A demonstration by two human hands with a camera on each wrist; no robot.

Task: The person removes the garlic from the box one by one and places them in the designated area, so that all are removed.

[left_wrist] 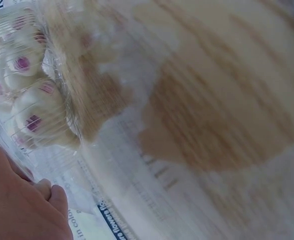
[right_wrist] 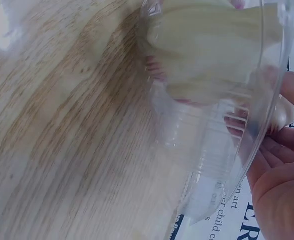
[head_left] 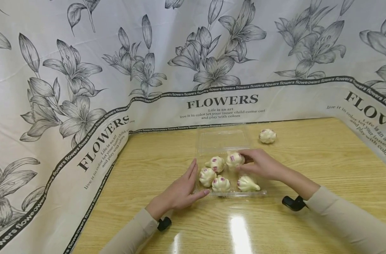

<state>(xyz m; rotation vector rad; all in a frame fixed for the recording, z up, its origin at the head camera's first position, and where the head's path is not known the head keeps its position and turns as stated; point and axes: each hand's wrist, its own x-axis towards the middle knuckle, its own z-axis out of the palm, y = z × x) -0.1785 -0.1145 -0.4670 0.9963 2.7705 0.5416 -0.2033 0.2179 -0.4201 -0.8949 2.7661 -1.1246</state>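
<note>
A clear plastic clamshell box [head_left: 231,193] stands on the table with its lid [head_left: 223,139] folded back. Inside are cream garlic bulbs with purple marks: a bulb [head_left: 217,163], another bulb [head_left: 207,176] and a front bulb [head_left: 221,184] cluster at the left, and one bulb [head_left: 248,183] lies at the front right. With thumb and fingers my right hand [head_left: 262,164] grips a further garlic bulb [head_left: 235,159] at the back of the box. My left hand [head_left: 182,188] rests along the box's left side, fingers straight, thumb at the front corner.
A single garlic bulb [head_left: 267,135] lies on the wooden table [head_left: 154,151], behind and to the right of the box. A white flower-printed cloth [head_left: 161,113] hangs around the table's back and sides.
</note>
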